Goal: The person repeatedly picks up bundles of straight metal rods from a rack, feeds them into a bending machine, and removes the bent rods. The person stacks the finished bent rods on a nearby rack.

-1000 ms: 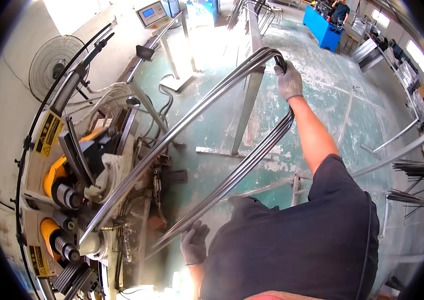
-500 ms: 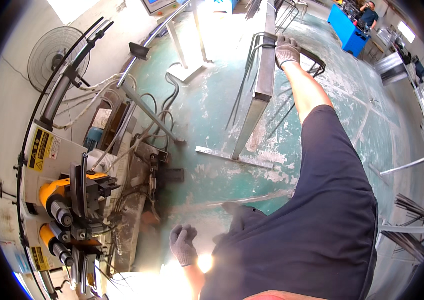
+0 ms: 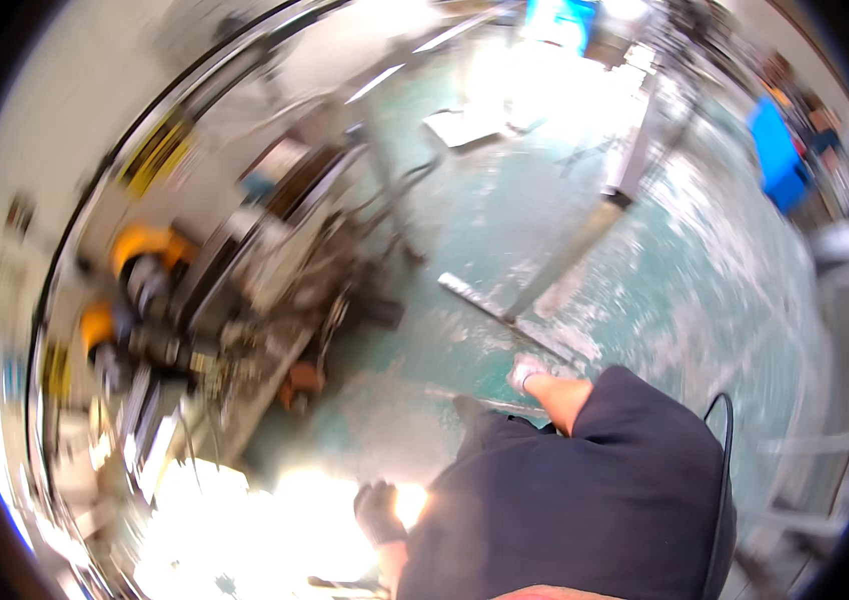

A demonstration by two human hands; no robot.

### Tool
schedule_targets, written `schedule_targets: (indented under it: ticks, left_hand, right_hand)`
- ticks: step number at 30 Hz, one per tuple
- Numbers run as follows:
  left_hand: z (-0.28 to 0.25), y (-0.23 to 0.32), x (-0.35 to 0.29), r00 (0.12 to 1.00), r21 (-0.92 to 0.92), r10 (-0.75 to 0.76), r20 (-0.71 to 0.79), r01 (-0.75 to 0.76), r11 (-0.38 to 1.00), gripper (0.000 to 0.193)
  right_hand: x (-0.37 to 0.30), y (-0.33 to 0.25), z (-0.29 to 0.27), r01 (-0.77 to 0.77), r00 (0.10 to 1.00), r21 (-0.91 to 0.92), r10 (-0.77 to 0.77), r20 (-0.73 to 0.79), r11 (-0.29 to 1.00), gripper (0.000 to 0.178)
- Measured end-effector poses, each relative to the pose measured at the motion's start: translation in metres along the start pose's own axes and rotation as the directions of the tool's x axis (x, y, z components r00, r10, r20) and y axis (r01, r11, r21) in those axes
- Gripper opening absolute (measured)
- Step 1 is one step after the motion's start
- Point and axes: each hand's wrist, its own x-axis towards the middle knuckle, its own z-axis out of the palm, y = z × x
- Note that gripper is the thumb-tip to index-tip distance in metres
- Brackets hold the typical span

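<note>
My left hand [image 3: 379, 512], in a dark glove, hangs low beside my body. Its fingers are loosely bent and slightly apart, with nothing seen in them. My right hand [image 3: 526, 374], in a pale glove, is in front of my body near the foot of a metal stand [image 3: 564, 258]. Motion smears its fingers, so I cannot make out whether it holds anything. A thin black bent rod [image 3: 726, 450] shows along my right side; what supports it is unclear. Bent rods on the stand's far end are blurred.
On the left stands a machine with orange-and-black cylinders [image 3: 149, 262] and a brown metal bed [image 3: 289, 375]. A white base plate [image 3: 462, 127] lies on the green floor ahead. Far right is a blue bench [image 3: 779, 155]. Bright light washes out the lower left.
My right hand has left the bent rods on the stand and come back toward my body. The whole view has turned and blurred. The black rod now shows at my right side.
</note>
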Motion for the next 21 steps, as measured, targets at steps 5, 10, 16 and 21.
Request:
schedule_targets:
  ticks: [5,10,16,21]
  left_hand:
    - [-0.078,0.014,-0.025,0.994,-0.356,0.076,0.084,-0.041,0.934,0.032]
    - [-0.192,0.064,-0.111,0.845,-0.155,0.253,-0.471,-0.362,0.919,0.038]
    - [-0.381,0.072,-0.237,0.288,0.295,0.496,-0.820,-0.530,0.795,0.024]
    - [-0.507,0.109,-0.334,-0.187,0.663,0.636,-0.748,-0.199,0.722,0.019]
  right_hand:
    - [-0.065,-0.106,0.067,0.417,0.909,-0.134,-0.410,0.076,0.899,0.045]
    - [-0.104,-0.191,0.094,0.480,0.877,-0.211,-0.471,0.093,0.852,0.038]
    - [-0.133,-0.314,0.177,0.710,0.680,-0.410,-0.708,0.189,0.573,0.036]
    - [-0.252,-0.439,0.264,0.899,0.396,-0.358,-0.817,0.420,0.251,0.043]
